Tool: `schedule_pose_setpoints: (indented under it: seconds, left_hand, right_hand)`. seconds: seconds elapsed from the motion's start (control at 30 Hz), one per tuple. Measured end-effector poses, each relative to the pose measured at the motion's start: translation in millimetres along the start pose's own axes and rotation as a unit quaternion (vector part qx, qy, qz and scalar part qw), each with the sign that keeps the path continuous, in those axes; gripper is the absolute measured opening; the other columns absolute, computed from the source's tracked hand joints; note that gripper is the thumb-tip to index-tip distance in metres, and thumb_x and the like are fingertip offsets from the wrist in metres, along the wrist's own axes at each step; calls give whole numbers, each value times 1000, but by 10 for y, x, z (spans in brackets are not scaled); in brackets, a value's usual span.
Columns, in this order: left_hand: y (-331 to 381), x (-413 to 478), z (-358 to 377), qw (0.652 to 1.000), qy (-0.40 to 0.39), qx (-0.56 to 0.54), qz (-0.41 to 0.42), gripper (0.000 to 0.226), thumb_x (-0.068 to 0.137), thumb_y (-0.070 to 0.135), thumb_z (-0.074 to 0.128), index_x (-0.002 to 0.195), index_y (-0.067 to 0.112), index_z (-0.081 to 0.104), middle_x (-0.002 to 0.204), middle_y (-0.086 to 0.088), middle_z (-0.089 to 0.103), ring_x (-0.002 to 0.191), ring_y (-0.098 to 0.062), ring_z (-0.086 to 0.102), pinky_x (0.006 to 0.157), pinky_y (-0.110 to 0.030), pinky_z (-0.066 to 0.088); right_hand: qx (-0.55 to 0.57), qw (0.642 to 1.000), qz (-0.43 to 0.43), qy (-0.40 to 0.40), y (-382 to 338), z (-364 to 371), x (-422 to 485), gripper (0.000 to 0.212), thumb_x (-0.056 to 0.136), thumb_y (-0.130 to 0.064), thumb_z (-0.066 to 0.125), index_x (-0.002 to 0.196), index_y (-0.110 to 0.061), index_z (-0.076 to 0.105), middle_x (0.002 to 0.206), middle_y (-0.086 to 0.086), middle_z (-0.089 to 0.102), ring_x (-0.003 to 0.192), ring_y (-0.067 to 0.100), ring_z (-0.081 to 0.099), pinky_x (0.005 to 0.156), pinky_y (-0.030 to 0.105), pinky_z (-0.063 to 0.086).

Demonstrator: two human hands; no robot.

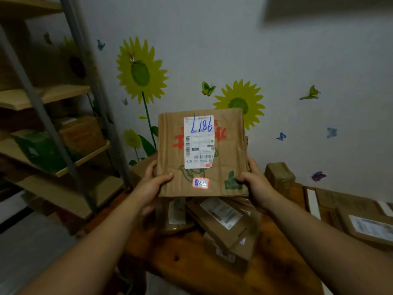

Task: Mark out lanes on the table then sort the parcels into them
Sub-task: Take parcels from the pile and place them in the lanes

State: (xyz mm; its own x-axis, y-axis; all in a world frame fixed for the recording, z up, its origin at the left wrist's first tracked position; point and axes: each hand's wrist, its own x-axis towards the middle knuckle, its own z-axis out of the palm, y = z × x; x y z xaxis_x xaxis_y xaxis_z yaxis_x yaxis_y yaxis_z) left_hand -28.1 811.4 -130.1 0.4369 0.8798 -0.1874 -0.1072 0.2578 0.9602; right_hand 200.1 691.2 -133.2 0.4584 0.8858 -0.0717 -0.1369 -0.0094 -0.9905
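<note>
I hold a brown cardboard parcel (pixel 225 150) up above the wooden table (pixel 182 256), its face toward me. A white shipping label on it carries blue handwriting "L186", and a small red-edged sticker sits near its lower edge. My left hand (pixel 152 184) grips the parcel's lower left corner, thumb on the front. At the lower right corner my right hand (pixel 255 184) grips it the same way. Under the raised parcel, several more brown parcels (pixel 225 222) lie piled on the table.
A metal-framed shelf unit (pixel 53 128) with boxes stands at the left. More parcels (pixel 361 222) lie at the table's right side, and a small taped box (pixel 279 175) stands by the wall. The wall behind has sunflower and butterfly stickers.
</note>
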Motion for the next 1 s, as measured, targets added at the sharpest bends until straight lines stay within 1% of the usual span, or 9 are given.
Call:
schedule_pose_setpoints:
  seconds: [0.13, 0.27, 0.37, 0.47, 0.57, 0.67, 0.83, 0.9, 1.0]
  left_hand:
    - [41, -247, -4, 999, -40, -7, 22, 63, 87, 8, 60, 140, 32, 36, 129, -8, 54, 101, -31, 61, 65, -42, 54]
    - [7, -468, 21, 997, -62, 14, 37, 56, 90, 13, 58, 139, 31, 37, 127, -4, 56, 102, -25, 59, 78, -46, 51]
    - [0, -606, 51, 997, -71, 24, 32, 53, 90, 14, 58, 137, 31, 40, 122, -4, 58, 99, -24, 60, 83, -50, 50]
    - [53, -738, 116, 992, -112, 58, 21, 47, 88, 13, 59, 131, 29, 48, 118, -7, 61, 100, -30, 61, 87, -54, 48]
    - [116, -876, 275, 986, -149, 65, 27, 39, 88, 11, 60, 123, 28, 53, 119, -8, 62, 102, -29, 61, 88, -52, 48]
    - [85, -1036, 544, 989, -147, -7, 4, 44, 91, 20, 55, 133, 26, 43, 122, -8, 56, 108, -31, 57, 90, -56, 47]
    - [-228, -1602, 1370, 972, -220, -62, -46, 11, 93, 17, 49, 101, 16, 56, 86, -8, 65, 77, -25, 65, 71, -42, 49]
    - [-323, -1792, 1720, 974, -218, -60, -27, 16, 91, 12, 50, 105, 16, 57, 82, -5, 67, 75, -24, 64, 72, -40, 48]
    - [-462, -2101, 2254, 974, -224, -26, 9, 32, 91, 12, 49, 120, 26, 42, 90, -3, 64, 69, -20, 62, 66, -36, 47]
  right_hand:
    - [-15, 998, -31, 43, -56, 26, -420, 78, 81, -19, 70, 147, -19, 29, 134, 11, 54, 114, 27, 59, 100, 47, 47]
    - [-41, 996, -35, 77, -65, 18, -807, 62, 90, -21, 63, 143, -20, 34, 128, 8, 58, 107, 24, 63, 90, 41, 53]
    - [-38, 993, -40, 102, -125, -77, -1080, 67, 90, -24, 62, 147, -24, 26, 130, 4, 55, 106, 22, 62, 88, 40, 53]
    - [-25, 989, -33, 141, -249, -235, -1294, 80, 83, -39, 68, 147, -40, 19, 135, -1, 50, 114, 27, 58, 93, 57, 47]
    - [28, 981, -76, 175, -351, -364, -1527, 57, 83, -24, 65, 134, -30, 39, 126, 6, 61, 102, 29, 65, 87, 58, 51]
    - [76, 966, -123, 214, -383, -526, -1775, 50, 89, -19, 60, 135, -26, 41, 121, 8, 64, 101, 30, 66, 80, 50, 56]
    - [103, 949, -103, 280, -346, -998, -2329, 62, 81, -35, 67, 134, -32, 35, 127, 4, 57, 107, 30, 62, 79, 52, 55]
    - [55, 940, -120, 313, -386, -1327, -2672, 56, 88, -28, 65, 132, -33, 31, 131, 1, 52, 111, 27, 59, 76, 48, 55]
    - [1, 921, -122, 371, -499, -2025, -3282, 75, 87, -24, 67, 146, -38, 22, 147, 9, 36, 120, 31, 53, 94, 58, 48]
